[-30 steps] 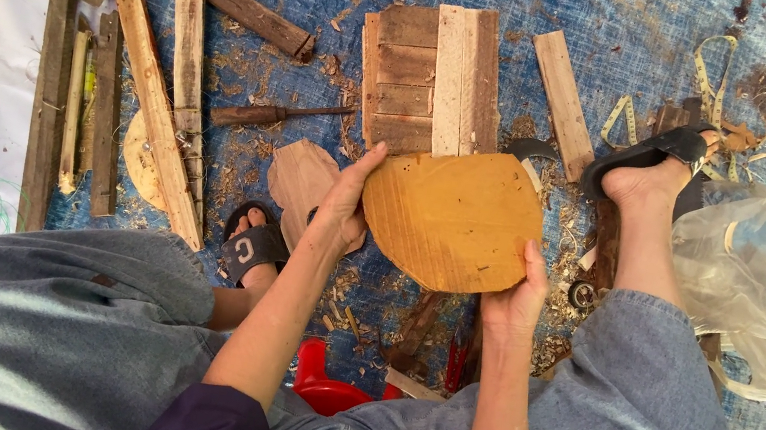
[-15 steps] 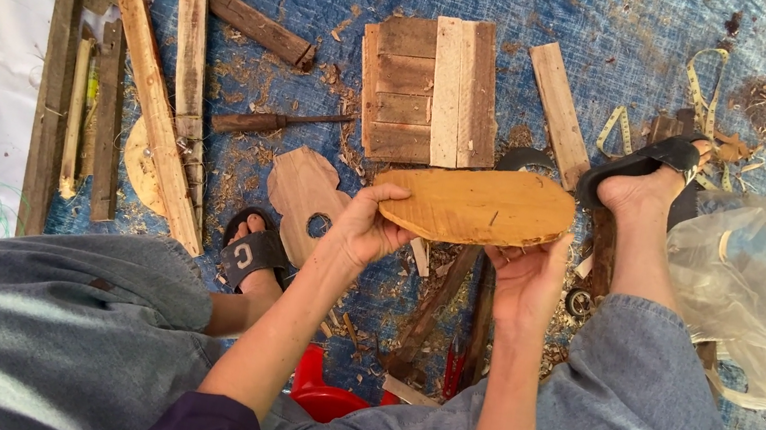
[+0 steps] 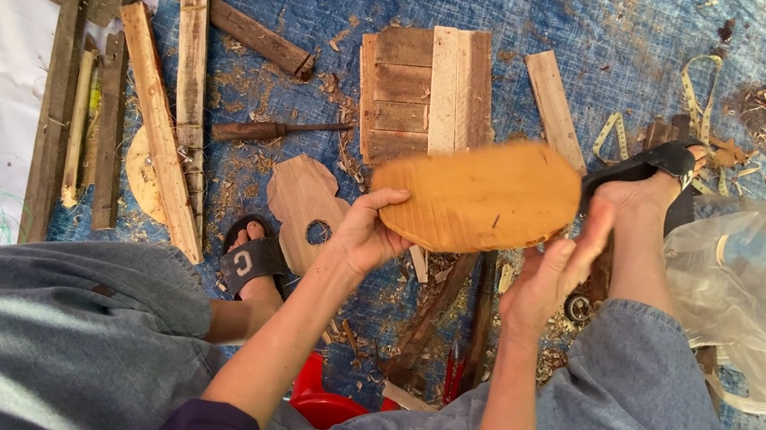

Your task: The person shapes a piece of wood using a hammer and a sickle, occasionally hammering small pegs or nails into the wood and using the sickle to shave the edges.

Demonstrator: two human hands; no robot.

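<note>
My left hand (image 3: pixel 368 235) grips the left end of a flat oval wooden board (image 3: pixel 477 197), yellowish and held above the ground between my knees. My right hand (image 3: pixel 557 271) is open just under the board's right end, palm toward it, fingers spread, not clearly gripping. I sit on a red stool (image 3: pixel 327 401) with legs apart, feet in black sandals. A cut-out wooden piece with a round hole (image 3: pixel 303 205) lies on the blue tarp below my left hand.
A small pallet-like panel of planks (image 3: pixel 427 90) lies behind the board. Loose planks (image 3: pixel 175 83), a dark chisel-like tool (image 3: pixel 274 131), wood shavings, a yellow measuring tape (image 3: pixel 694 100) and a clear plastic bag (image 3: pixel 759 307) lie on the blue tarp (image 3: pixel 574 21). White sheet at left.
The oval board has been turned from face-up to edge-on and back to a tilted flat view, shifting right. My right hand has let go of its edge and opened beneath it.
</note>
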